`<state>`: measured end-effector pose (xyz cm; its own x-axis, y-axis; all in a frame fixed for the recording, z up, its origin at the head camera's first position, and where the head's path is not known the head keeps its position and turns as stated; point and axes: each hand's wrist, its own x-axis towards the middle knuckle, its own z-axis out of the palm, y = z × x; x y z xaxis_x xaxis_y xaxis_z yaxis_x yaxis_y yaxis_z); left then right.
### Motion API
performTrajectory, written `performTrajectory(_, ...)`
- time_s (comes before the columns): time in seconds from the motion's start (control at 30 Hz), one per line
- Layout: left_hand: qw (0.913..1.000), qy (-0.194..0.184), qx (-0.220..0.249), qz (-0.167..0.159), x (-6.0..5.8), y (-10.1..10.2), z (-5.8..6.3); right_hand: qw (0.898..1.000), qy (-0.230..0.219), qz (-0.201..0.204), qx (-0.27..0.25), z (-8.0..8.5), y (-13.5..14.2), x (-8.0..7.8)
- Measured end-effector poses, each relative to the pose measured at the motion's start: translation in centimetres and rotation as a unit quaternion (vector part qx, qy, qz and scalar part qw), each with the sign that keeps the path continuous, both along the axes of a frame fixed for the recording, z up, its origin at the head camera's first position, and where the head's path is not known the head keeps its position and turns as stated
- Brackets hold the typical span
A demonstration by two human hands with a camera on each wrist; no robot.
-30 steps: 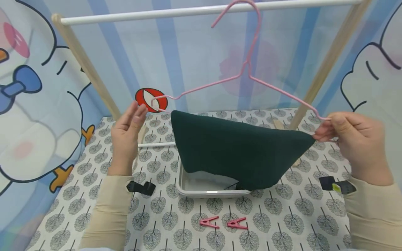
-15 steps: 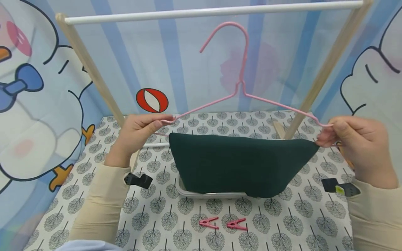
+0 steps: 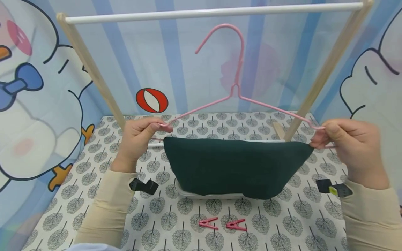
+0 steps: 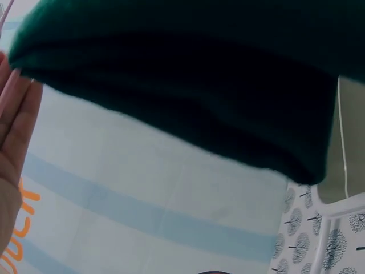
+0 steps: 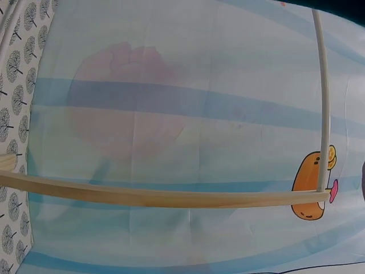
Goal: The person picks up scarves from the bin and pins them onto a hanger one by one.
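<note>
A pink clothes hanger (image 3: 204, 107) is held upright by its two ends, its hook below the white rail. Over its lower bar hangs a folded dark green cloth (image 3: 238, 167). My left hand (image 3: 136, 139) pinches the hanger's left end between thumb and fingers. At the other end my right hand (image 3: 351, 144) grips the hanger, fingertips right at the cloth's upper corner. In the left wrist view the green cloth (image 4: 188, 97) spans the top, with left-hand fingers (image 4: 23, 123) at its edge. The right wrist view shows only a dark strip of cloth (image 5: 342, 8).
A wooden rack with a white rail (image 3: 207, 13) stands behind the hanger. Below the cloth, mostly hidden by it, sits a white tray (image 3: 210, 196) on the tree-patterned tablecloth (image 3: 150, 223). Two pink clothespins (image 3: 208, 223) lie in front of it.
My left hand has gone from open beside the hanger to pinching its left end. The hanger has come down and levelled, its hook dropping from over the rail's height to below it.
</note>
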<state>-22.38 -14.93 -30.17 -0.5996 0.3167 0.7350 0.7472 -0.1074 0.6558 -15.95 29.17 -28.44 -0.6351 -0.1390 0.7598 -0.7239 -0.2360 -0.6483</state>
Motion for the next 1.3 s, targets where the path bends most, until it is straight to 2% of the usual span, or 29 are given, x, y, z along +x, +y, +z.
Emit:
performTrajectory(0.13,0.9975,0.033,0.014,0.061,0.4,0.4,-0.1,0.998,-0.016,-0.059,0.02,-0.1,-0.3,0.0)
performTrajectory(0.23,0.9948,0.041,0.033,0.087,0.7,0.5,-0.1,0.995,-0.026,-0.097,0.029,0.1,-0.5,-0.2)
performTrajectory(0.27,0.9937,0.044,0.04,0.095,0.8,0.5,-0.1,0.994,-0.03,-0.098,0.026,0.0,-0.5,-0.3)
performTrajectory(0.33,0.992,0.048,0.055,0.103,0.9,0.6,-0.1,0.996,-0.032,-0.081,0.01,-0.3,-0.5,-0.6)
performTrajectory(0.43,0.9902,0.047,0.071,0.111,1.0,0.6,-0.2,0.999,-0.04,-0.014,-0.029,-1.5,0.1,-1.0)
performTrajectory(0.5,0.9896,0.038,0.08,0.114,1.1,0.6,-0.3,0.998,-0.051,0.019,-0.036,-2.6,0.5,-1.1)
performTrajectory(0.57,0.9887,0.03,0.088,0.117,1.1,0.5,-0.4,0.997,-0.077,0.014,-0.014,-3.6,0.8,-0.9)
performTrajectory(0.67,0.988,0.026,0.096,0.118,1.1,0.4,-0.5,0.99,-0.12,-0.027,0.07,-5.4,0.9,-0.1)
performTrajectory(0.7,0.9879,0.025,0.097,0.119,1.1,0.4,-0.5,0.984,-0.135,-0.042,0.107,-5.9,0.8,0.2)
performTrajectory(0.73,0.9878,0.024,0.097,0.119,1.2,0.4,-0.5,0.975,-0.149,-0.066,0.153,-6.5,0.7,0.6)
performTrajectory(0.8,0.9874,0.022,0.098,0.122,1.3,0.5,-0.5,0.953,-0.17,-0.086,0.234,-7.7,0.3,1.4)
performTrajectory(0.83,0.987,0.024,0.1,0.124,1.3,0.5,-0.5,0.941,-0.175,-0.091,0.276,-8.2,0.0,1.7)
performTrajectory(0.9,0.9864,0.025,0.111,0.119,1.4,0.4,-0.5,0.923,-0.166,-0.08,0.339,-9.4,-0.8,2.6)
performTrajectory(0.93,0.986,0.026,0.118,0.115,1.4,0.4,-0.4,0.915,-0.155,-0.073,0.365,-10.0,-1.2,3.0)
performTrajectory(1.0,0.985,0.028,0.132,0.108,1.4,0.4,-0.3,0.91,-0.128,-0.052,0.391,-10.9,-1.9,3.8)
performTrajectory(1.07,0.984,0.03,0.144,0.101,1.3,0.4,-0.1,0.899,-0.088,-0.069,0.424,-11.7,-2.6,4.5)
performTrajectory(1.13,0.9829,0.034,0.147,0.106,1.4,0.6,0.1,0.881,-0.055,-0.099,0.459,-12.4,-3.3,5.2)
performTrajectory(1.2,0.9817,0.042,0.147,0.113,1.4,0.7,0.3,0.859,-0.029,-0.125,0.496,-13.1,-4.3,5.7)
performTrajectory(1.3,0.9797,0.052,0.148,0.125,1.5,0.9,0.5,0.828,-0.013,-0.123,0.547,-14.2,-5.9,6.1)
